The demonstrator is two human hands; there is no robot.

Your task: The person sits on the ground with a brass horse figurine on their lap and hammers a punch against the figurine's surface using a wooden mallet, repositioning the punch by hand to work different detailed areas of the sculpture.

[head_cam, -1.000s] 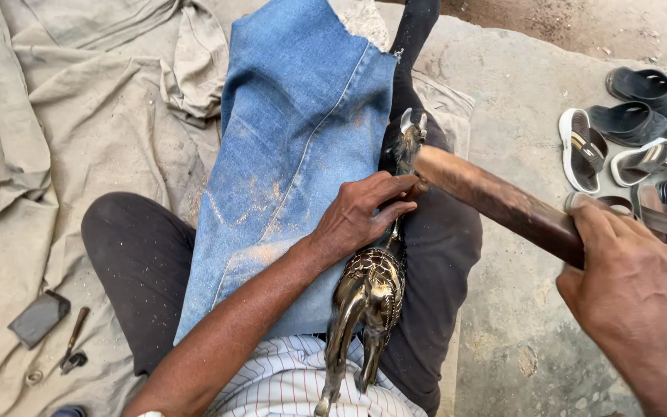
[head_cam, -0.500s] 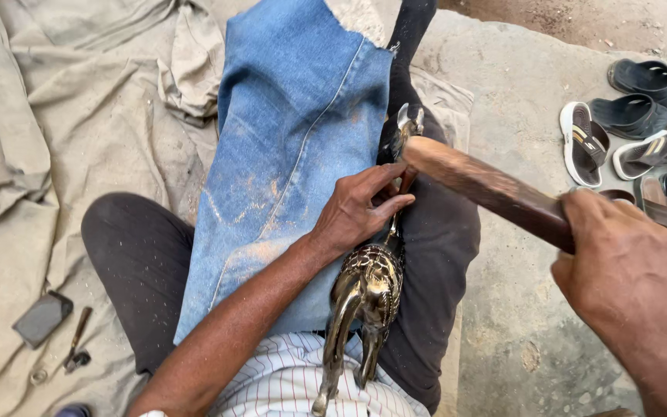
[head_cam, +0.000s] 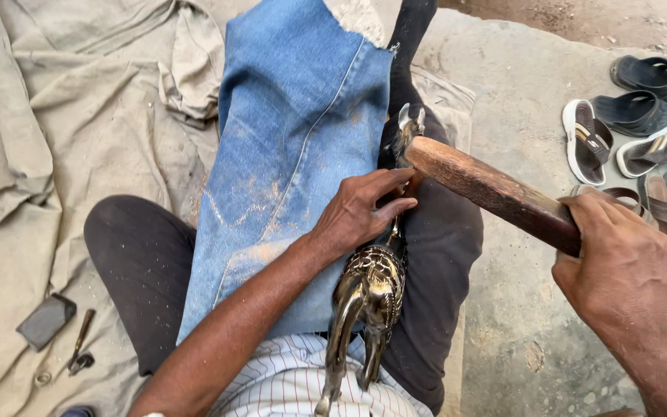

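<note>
Head view: we see our left hand (head_cam: 360, 212) pinning a brass animal figure (head_cam: 372, 289) against the right thigh, fingers curled over its neck, thumb side toward the denim cloth (head_cam: 295, 162) spread over the left leg. Figure lies lengthwise along the dark trousers, legs pointing near, head (head_cam: 408, 123) far. Our right hand (head_cam: 627, 270) is closed tight round a thick wooden stick (head_cam: 492, 189), whose far end sits on or just beside the figure's neck; we cannot tell if it touches. Body of the figure already shows cut pattern and shine, so we judge much of the surface work done, with the neck and head part in hand now; how much is left we cannot tell. Far right: sandals (head_cam: 634, 127) on the concrete floor. Near left on the tan sheet (head_cam: 55, 139): a small dark block (head_cam: 46, 320) and a small metal tool (head_cam: 79, 351).
</note>
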